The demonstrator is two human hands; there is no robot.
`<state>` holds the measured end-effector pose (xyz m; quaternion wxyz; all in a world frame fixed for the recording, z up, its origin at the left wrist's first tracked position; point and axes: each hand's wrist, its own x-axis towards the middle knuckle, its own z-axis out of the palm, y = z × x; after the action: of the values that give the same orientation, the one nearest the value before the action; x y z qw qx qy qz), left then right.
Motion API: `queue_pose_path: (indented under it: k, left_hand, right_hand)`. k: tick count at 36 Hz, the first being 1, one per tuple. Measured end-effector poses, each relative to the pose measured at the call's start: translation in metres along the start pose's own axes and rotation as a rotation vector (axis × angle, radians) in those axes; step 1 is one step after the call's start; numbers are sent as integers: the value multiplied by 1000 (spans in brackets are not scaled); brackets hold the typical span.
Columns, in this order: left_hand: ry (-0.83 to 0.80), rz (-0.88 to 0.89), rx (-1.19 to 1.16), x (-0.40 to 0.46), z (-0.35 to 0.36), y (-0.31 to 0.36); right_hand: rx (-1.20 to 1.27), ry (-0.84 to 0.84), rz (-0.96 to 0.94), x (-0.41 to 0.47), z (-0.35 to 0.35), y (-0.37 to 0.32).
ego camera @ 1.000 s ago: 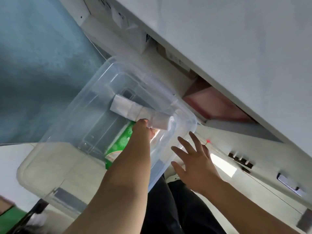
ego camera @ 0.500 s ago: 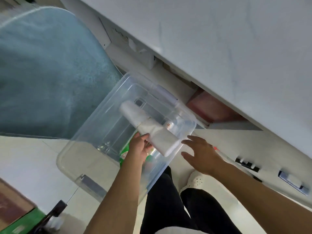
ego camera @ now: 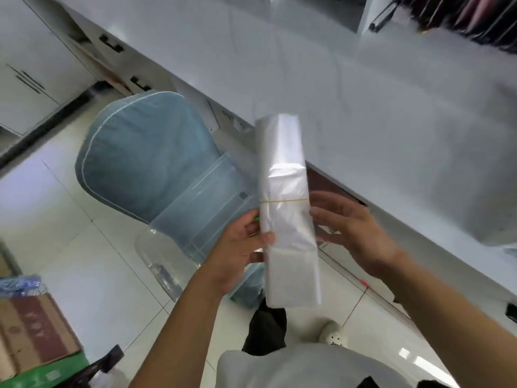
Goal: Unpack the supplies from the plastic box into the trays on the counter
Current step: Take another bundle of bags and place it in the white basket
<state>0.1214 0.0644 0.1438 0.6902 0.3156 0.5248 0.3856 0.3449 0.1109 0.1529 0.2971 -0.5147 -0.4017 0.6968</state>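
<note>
Left hand [ego camera: 237,247]: thumb and fingers closed on the bundle's left edge.
Right hand [ego camera: 355,228]: fingers spread open beside the bundle's right edge; contact unclear.
Bundle of clear plastic bags [ego camera: 285,208]: upright, bound by a yellow rubber band [ego camera: 284,201], held over the counter [ego camera: 363,107] edge.
Clear plastic box [ego camera: 195,214]: below, on the blue chair [ego camera: 145,152].

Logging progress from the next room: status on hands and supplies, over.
Left hand gripping the rubber-banded bundle of clear plastic bags. Right hand open beside it. Clear plastic box below, on blue chair. Path to white counter clear.
</note>
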Motion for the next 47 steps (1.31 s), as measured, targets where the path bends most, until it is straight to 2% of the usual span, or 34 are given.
queue_pose_path:
  k: [4, 11, 16, 22, 26, 30, 33, 38, 41, 47]
  left_hand:
    - [-118, 43, 92, -11, 65, 15]
    - [-336, 88, 202, -19, 166, 20]
    - [-593, 38, 367, -15, 222, 17]
    - [-694, 25, 443, 1, 281, 15]
    - [-683, 39, 438, 28, 309, 21]
    - [-480, 135, 487, 78, 332, 29]
    - [-400, 112, 578, 119, 347, 31]
    - [-478, -48, 560, 162, 375, 30]
    - [-548, -87, 485, 174, 387, 31]
    - [-543, -111, 426, 192, 387, 24]
  right_hand:
    - [184, -40, -92, -55, -42, -19]
    - [333, 196, -270, -146, -110, -16]
    - [448, 373, -311, -189, -152, -8]
    - [544, 554, -362, -224, -199, -3]
    - [580, 685, -376, -237, -236, -4]
    - [641, 790, -358, -238, -270, -9]
    - [651, 807, -338, -233, -288, -17]
    - [653, 867, -233, -199, -316, -41]
    - [598, 882, -129, -168, -335, -55]
    - [464, 877, 46, -106, -357, -70]
